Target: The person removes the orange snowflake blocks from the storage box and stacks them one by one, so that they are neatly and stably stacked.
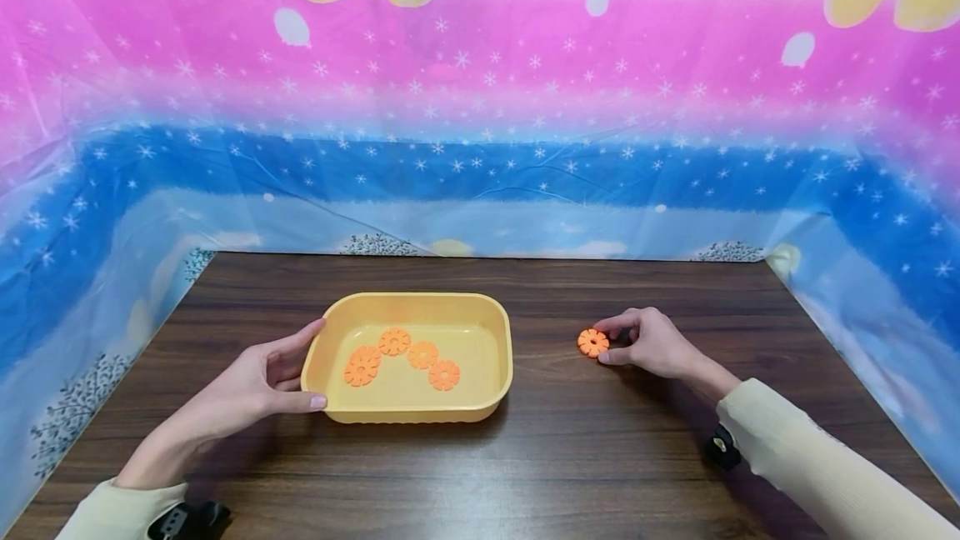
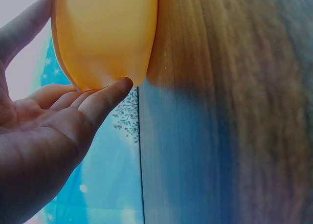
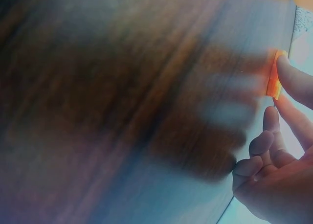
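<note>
One orange disc (image 1: 584,344), with a notched edge and a small hole in its middle, sits pinched between the thumb and fingers of the right hand (image 1: 651,346), out to the right of the tub (image 1: 480,332) and well apart from it. Seen from the right wrist, the disc stands close over the table (image 1: 555,457), though I cannot tell whether it touches the wood; the other fingers of that hand curl in beneath. Five more discs (image 1: 444,375) lie inside the tub, a yellow one with rounded corners: two overlap toward its left end, one is just beside them near the far wall, and the other two lie around the middle, near each other. The left hand (image 1: 262,377) grips the tub by its left end, thumb at the near corner and fingers along the far part of that side. Both arms wear cream sleeves (image 1: 817,448), with a black device (image 1: 723,447) at each wrist. The table is dark brown with a streaky grain, and around it hangs a cloth (image 1: 480,65) in pink and blue, scattered with white snowflakes and large yellow shapes along the top.
</note>
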Available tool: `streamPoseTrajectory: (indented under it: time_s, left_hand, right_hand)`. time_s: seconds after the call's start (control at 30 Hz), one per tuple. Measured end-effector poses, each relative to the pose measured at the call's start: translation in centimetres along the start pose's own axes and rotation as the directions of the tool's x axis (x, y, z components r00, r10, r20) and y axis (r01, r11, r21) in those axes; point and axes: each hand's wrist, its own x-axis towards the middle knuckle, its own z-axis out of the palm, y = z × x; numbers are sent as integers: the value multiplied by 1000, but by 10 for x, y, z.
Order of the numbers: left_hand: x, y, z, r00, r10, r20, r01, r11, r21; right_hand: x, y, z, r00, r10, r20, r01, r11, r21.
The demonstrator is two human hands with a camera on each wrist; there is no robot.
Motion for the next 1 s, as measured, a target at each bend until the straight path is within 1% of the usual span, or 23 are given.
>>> streamPoseTrajectory:
  time_s: [0.17, 0.3, 0.4, 0.57, 0.7, 0.8, 1.0]
  left_hand:
    - [0, 0, 0, 1000, -5, -5, 5, 1000, 11]
    - [0, 0, 0, 1000, -11, 1, 11, 1000, 0]
    - [-1, 1, 0, 1000, -11, 2, 11, 1000, -8]
    - [-1, 1, 0, 1000, 1, -3, -1, 1000, 6]
    - [-1, 1, 0, 1000, 0, -13, 0, 1000, 18]
    - [-1, 1, 0, 1000, 1, -13, -1, 1000, 12]
    - [-1, 0, 0, 1000, -1, -12, 1, 1000, 11]
  right_hand:
    - [0, -1, -1, 1000, 3, -2, -3, 1000, 4]
    - [-1, -2, -2, 1000, 2, 2, -2, 1000, 9]
    - [-2, -4, -4, 1000, 6, 4, -6, 1000, 30]
    - [-2, -11, -11, 1000, 15, 20, -17, 997, 76]
    - [2, -24, -16, 998, -15, 53, 9, 994, 112]
    - [7, -38, -17, 996, -48, 79, 38, 991, 129]
    - [21, -73, -9, 981, -146, 124, 134, 986, 101]
